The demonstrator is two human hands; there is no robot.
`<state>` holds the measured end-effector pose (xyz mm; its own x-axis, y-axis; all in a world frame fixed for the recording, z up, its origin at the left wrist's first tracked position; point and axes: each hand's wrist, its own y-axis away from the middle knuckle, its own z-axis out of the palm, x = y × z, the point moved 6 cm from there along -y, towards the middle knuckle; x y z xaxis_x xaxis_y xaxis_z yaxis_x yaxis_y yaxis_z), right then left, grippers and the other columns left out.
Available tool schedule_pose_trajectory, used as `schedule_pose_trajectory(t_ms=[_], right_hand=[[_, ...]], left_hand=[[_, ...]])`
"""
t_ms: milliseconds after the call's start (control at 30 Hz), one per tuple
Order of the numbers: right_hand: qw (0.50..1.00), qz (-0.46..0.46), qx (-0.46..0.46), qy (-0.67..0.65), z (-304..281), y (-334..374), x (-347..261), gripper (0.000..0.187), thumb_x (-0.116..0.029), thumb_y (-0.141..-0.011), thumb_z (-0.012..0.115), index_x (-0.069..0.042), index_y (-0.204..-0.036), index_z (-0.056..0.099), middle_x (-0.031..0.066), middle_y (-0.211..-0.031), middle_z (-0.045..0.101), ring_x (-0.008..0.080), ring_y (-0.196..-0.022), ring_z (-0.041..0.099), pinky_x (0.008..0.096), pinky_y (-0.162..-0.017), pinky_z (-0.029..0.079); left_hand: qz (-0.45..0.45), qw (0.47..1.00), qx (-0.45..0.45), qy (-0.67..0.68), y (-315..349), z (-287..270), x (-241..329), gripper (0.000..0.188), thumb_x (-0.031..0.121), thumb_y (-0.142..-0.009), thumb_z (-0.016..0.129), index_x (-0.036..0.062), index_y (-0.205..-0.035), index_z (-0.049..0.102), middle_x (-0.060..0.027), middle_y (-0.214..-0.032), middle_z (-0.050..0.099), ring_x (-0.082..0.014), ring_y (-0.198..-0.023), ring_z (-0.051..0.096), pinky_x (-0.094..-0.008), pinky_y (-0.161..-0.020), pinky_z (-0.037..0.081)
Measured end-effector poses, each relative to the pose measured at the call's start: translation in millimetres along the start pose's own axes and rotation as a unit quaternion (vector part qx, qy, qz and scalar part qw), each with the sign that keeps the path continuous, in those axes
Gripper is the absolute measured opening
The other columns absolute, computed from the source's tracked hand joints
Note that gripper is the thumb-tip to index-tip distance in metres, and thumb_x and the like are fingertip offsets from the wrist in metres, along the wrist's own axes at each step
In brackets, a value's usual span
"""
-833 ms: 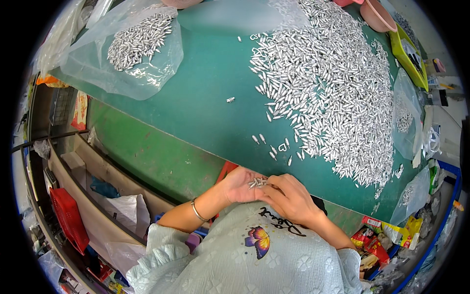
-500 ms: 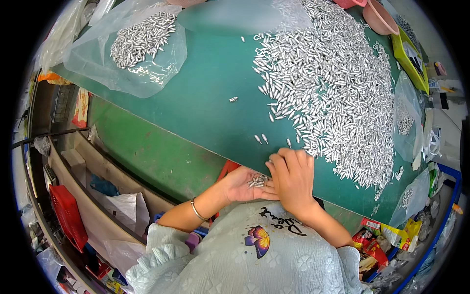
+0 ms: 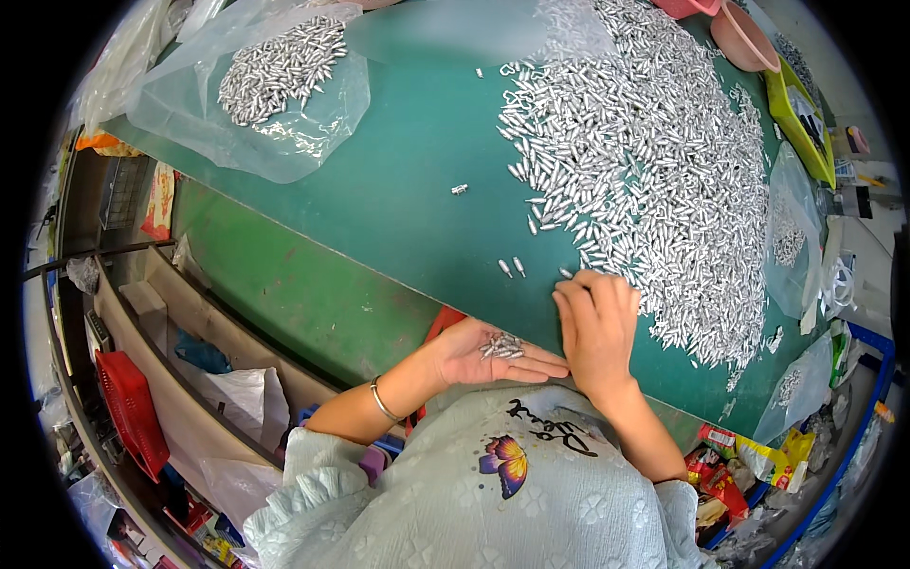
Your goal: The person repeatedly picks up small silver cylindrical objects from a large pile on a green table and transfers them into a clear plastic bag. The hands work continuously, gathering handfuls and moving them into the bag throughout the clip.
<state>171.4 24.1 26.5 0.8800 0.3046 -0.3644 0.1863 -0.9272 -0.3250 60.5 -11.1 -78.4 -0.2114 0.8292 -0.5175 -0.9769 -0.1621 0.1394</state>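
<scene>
My left hand (image 3: pixel 483 356) lies palm up by the table's near edge, fingers stretched out, cradling several small silver spindle-shaped metal pieces (image 3: pixel 502 346). On the green table (image 3: pixel 408 171), my right hand (image 3: pixel 602 327) rests palm down at the near edge of a large heap of similar silver pieces (image 3: pixel 654 171). Its fingers are bent, and whatever is under their tips is hidden. One loose piece (image 3: pixel 566 273) lies just beside those fingertips. Two more loose pieces (image 3: pixel 512 268) lie a little to the left, and another small metal part (image 3: pixel 460 190) sits farther off.
At the far left, a clear plastic bag (image 3: pixel 313 142) bears a smaller pile of silver pieces. A pink bowl (image 3: pixel 744 38) and a yellow-green tray (image 3: pixel 801 123) stand at the far right. Shelving with a red basket (image 3: pixel 133 412) is on the left; snack packets (image 3: pixel 725 474) lie at lower right.
My right hand has moved from above my left fingers, right and away from me, to the heap's edge. My left palm is now more exposed, with the pieces still in it.
</scene>
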Motion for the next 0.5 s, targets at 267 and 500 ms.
schedule_pose_trajectory(t_ms=[267,500], right_hand=[[0.996,-0.013,-0.024,-0.084,22.2,-29.5,-27.2,0.036,-0.007,-0.074,0.071,-0.002,-0.108,0.060,0.0109,-0.103,0.054,0.0290,-0.088,0.051,0.0387,-0.076,0.040],[0.962,-0.111,-0.155,-0.194,19.0,13.8,-44.4,0.038,-0.008,-0.070,0.068,0.003,-0.105,0.060,0.0139,-0.104,0.054,0.0287,-0.088,0.053,0.0369,-0.072,0.043]], left_hand=[[0.025,0.999,-0.029,-0.023,7.2,-16.3,7.1,0.058,0.040,-0.101,0.034,-0.0076,-0.134,0.042,-0.0298,-0.137,0.045,-0.0492,-0.125,0.045,-0.0607,-0.108,0.033],[0.021,0.997,-0.051,0.059,17.5,-22.7,9.7,0.059,0.041,-0.101,0.032,-0.0041,-0.137,0.041,-0.0253,-0.137,0.048,-0.0409,-0.122,0.052,-0.0586,-0.103,0.040]])
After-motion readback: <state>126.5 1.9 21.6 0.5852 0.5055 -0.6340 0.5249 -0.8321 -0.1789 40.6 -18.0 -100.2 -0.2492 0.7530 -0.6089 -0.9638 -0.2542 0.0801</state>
